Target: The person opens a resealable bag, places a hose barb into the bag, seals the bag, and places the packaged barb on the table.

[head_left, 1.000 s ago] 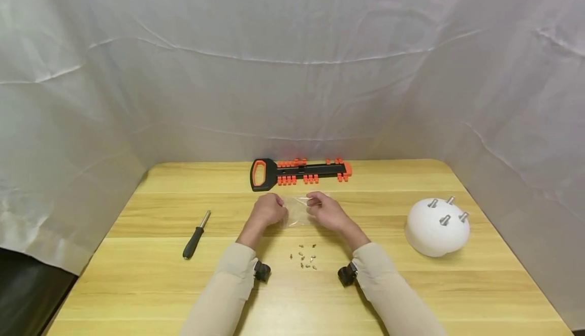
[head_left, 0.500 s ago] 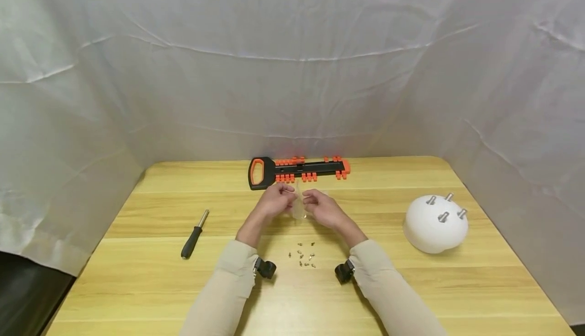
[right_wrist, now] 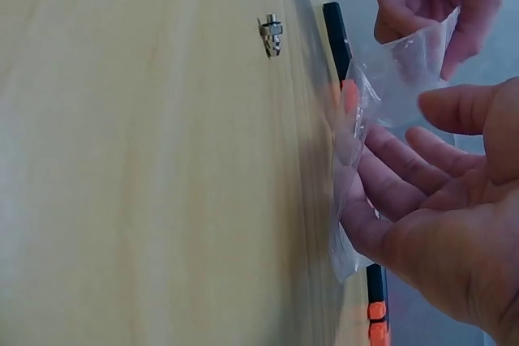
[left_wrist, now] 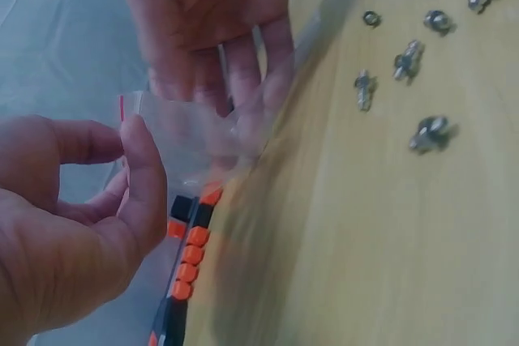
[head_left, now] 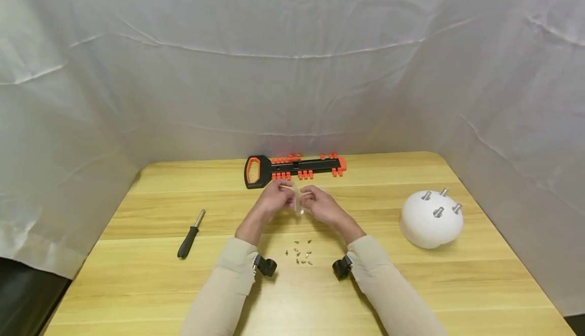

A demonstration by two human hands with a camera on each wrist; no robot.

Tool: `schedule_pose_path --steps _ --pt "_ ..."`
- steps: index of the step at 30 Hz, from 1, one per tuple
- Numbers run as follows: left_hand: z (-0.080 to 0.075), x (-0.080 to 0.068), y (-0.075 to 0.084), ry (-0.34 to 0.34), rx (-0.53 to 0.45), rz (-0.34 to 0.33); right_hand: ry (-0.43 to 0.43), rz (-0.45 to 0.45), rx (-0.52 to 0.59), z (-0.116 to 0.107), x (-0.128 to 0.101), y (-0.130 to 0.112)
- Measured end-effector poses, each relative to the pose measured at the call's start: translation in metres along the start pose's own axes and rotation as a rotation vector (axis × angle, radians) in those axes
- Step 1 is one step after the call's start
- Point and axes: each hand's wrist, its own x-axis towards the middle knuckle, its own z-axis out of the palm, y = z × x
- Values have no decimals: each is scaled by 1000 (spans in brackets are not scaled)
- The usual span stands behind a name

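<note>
Just above the wooden table point(head_left: 411, 285) my two hands hold a small clear plastic bag point(head_left: 297, 203) between them. The left hand point(head_left: 284, 199) pinches one top edge of the bag point(left_wrist: 195, 137) between thumb and fingers. Facing it, the right hand point(head_left: 308, 203) holds the other side, fingers behind the film point(right_wrist: 388, 87) and thumb in front. Several small metal screws point(head_left: 299, 255) lie loose on the table just nearer to me than the hands, and they also show in the left wrist view point(left_wrist: 422, 62).
A black and orange bit holder point(head_left: 292, 167) lies behind the hands. A black-handled screwdriver point(head_left: 190, 235) rests at the left. A white dome with metal studs point(head_left: 431, 219) sits at the right. White cloth point(head_left: 292, 72) walls the table on three sides.
Both hands have drawn closer together and a little farther from me. The bag, spread wide between them a second ago, is now held narrow and more upright.
</note>
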Motion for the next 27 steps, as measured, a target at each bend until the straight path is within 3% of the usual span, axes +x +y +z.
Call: schedule_pose_path --steps 7,23,27 --pt "7 0 -5 -52 -72 -26 54 17 60 3 2 -2" --pt "8 -3 -18 -52 31 89 55 32 293 -1 4 1" --pt "8 -8 -17 -35 87 99 53 38 304 -2 4 1"
